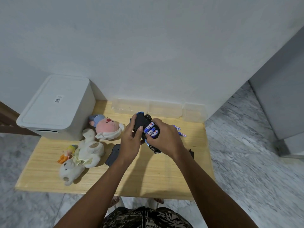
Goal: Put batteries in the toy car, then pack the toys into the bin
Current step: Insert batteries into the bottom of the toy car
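HOLD: our left hand (131, 142) curls under the upturned toy car (143, 125) above table centre, right hand (164, 137) presses four batteries (151, 130) into its bay | RISK: a cell could spring out, we judge | COUNT: two spare batteries (181, 131) at 3 o'clock, three plush toys (88, 150), one doll (68, 153) at 9, one lidded bin (54, 109) at 10

Matt wood table (148, 181), fluffy cloth bear (82, 158)

On the tabletop (148, 178) my bin (56, 109) sits far left, plush toys (92, 145) just right of it, spare batteries (181, 131) right, containers (158, 108) along the wall behind.
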